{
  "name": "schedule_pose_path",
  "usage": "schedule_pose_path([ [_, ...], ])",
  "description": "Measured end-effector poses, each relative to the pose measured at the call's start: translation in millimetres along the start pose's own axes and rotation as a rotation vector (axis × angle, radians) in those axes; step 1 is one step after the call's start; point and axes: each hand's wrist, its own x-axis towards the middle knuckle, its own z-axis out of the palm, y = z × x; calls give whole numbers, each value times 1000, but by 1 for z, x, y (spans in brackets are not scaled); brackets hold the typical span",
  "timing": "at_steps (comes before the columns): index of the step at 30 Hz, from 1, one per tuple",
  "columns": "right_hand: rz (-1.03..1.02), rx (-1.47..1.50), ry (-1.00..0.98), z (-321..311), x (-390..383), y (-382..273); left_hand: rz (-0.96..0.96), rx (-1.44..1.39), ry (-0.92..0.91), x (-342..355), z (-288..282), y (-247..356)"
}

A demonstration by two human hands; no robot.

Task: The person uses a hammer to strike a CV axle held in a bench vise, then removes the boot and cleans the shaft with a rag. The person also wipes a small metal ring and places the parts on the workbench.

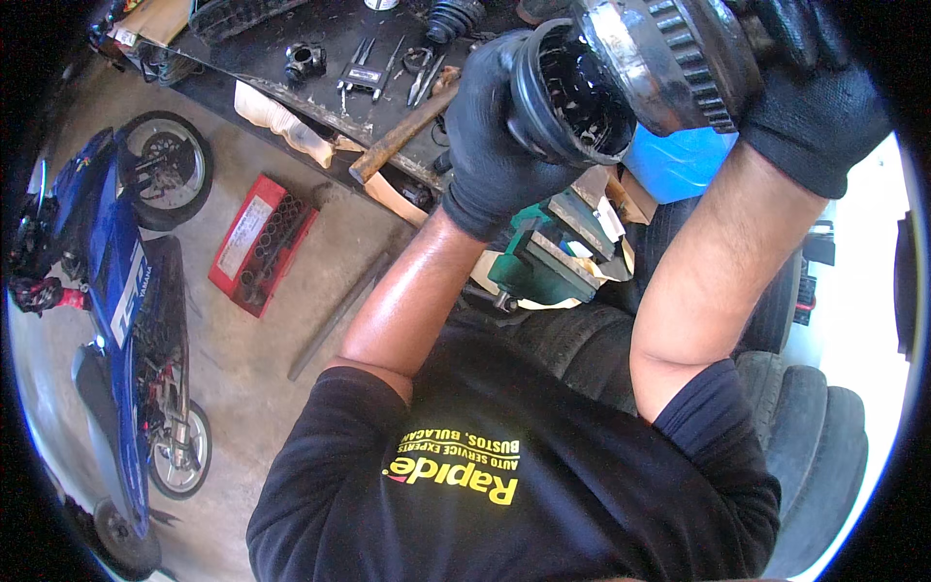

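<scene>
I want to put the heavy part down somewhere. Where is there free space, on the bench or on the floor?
Bare concrete floor lies between the red socket tray and the long metal bar. The dark workbench is crowded: pliers, hammer, small tools. The green vise fills the space under the gloved hands.

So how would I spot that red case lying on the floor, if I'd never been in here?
Start at the blue motorcycle parked on the concrete floor. Just beside it, below the edge of the dark workbench, lies the red case, open and flat. It is the only red thing on the floor, with rows of dark round sockets inside.
</scene>
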Motion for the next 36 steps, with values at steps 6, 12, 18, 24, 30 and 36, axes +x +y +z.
schedule_pose_path([
  [6, -388, 101, 85, 17, -13, 4, -83, 1, -66, 7, -5, 8],
  [12, -38, 560, -55, 19, -7, -2, -102, 13, -79, 23, -12, 22],
  [18, -177, 290, -132, 21, -13, -1, -108, -56, -289, 45, -31, 19],
  [24, -78, 472, -147, 14, -5, 3, -431, -519, -425, 35, -51, 9],
  [30, 168, 587, -164, 18, 9, 4, -485, -253, -487, 23, -58, 8],
  [36, 132, 524, -63, 27, 14, -3, -432, -345, -319, 38, -33, 6],
])
